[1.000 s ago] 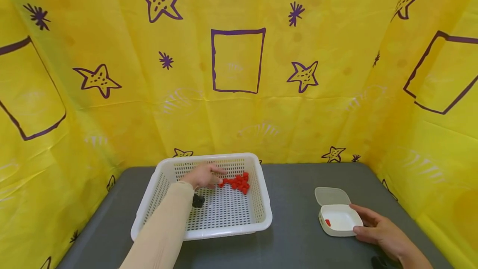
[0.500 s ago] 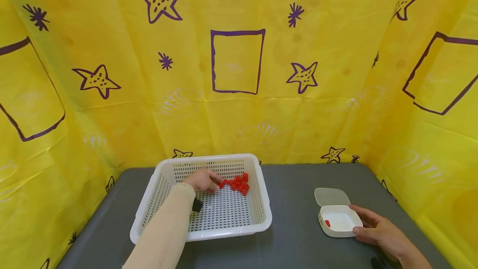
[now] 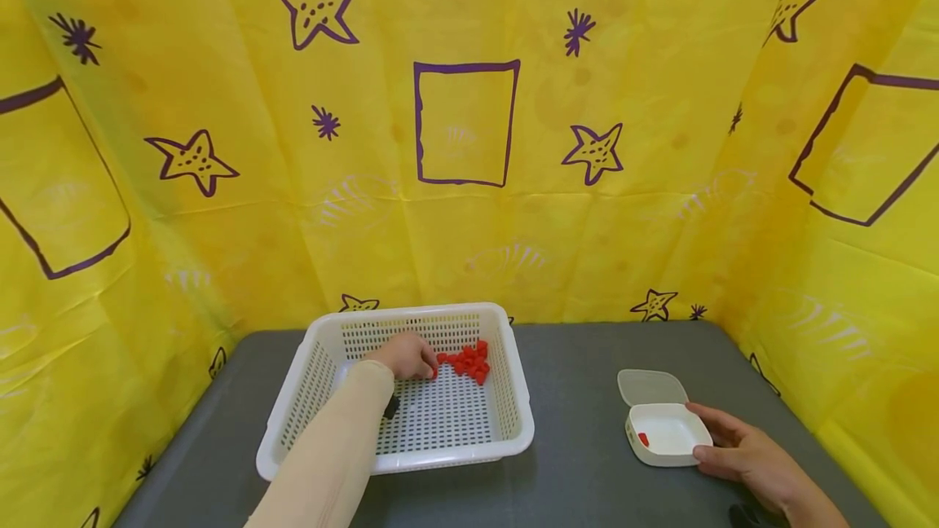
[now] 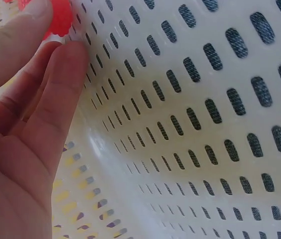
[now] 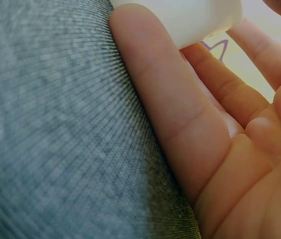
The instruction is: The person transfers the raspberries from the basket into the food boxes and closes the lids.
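Note:
My left hand (image 3: 408,357) reaches into a white perforated basket (image 3: 421,461). Its thumb and fingertips pinch a red piece with a bumpy surface (image 4: 61,17), partly covered by the thumb in the left wrist view. Right of that hand, several more red pieces (image 3: 469,363) lie heaped by the basket's right wall. Over on the right, my right hand (image 3: 751,456) holds the right side of a small white box (image 3: 667,456), thumb at the front and a finger at the back corner. One red piece (image 3: 643,439) lies inside this box.
The box's translucent lid (image 3: 651,387) is flipped back behind it. Basket and box stand apart on a dark grey tabletop (image 3: 572,430). A yellow patterned cloth (image 3: 469,251) rises behind the table and along both sides.
My left hand's fingers, spread earlier, have drawn together on a red piece at the left end of the heap, and the hand has shifted slightly right. The right hand and box stay put.

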Demonstrator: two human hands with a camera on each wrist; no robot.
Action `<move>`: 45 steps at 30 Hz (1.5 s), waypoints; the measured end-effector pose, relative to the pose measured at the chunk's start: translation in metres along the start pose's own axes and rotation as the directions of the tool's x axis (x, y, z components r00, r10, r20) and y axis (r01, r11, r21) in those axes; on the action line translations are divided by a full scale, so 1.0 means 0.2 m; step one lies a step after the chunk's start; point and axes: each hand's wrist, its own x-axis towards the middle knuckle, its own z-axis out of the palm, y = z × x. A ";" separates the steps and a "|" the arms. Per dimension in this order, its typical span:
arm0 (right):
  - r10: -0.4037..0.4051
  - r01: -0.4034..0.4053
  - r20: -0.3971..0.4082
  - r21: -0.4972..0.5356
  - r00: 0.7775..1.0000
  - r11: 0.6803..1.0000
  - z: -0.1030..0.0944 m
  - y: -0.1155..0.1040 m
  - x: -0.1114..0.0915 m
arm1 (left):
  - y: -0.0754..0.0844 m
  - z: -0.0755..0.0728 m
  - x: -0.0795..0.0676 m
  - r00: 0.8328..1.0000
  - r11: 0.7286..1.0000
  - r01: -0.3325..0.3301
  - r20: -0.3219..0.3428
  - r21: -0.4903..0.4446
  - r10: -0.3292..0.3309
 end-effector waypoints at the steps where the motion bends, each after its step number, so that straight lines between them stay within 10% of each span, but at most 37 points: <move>1: 0.003 -0.003 0.000 0.003 1.000 1.000 0.00 0.00 0.00 | 0.00 0.00 0.00 1.000 1.000 -0.005 0.000 0.012 0.005; 12: 0.010 -0.010 0.011 0.000 1.000 1.000 0.00 0.00 0.00 | 0.03 0.01 0.01 0.998 0.987 -0.053 0.046 0.152 0.047; 32: 0.016 -0.016 0.002 -0.015 1.000 1.000 0.00 0.00 0.00 | 0.12 -0.06 -0.03 0.998 1.000 0.003 0.064 -0.002 -0.003; 45: 0.031 -0.031 0.008 -0.014 0.999 0.999 0.00 -0.02 0.00 | 0.47 -0.15 -0.07 0.979 0.971 -0.195 0.034 -0.140 0.201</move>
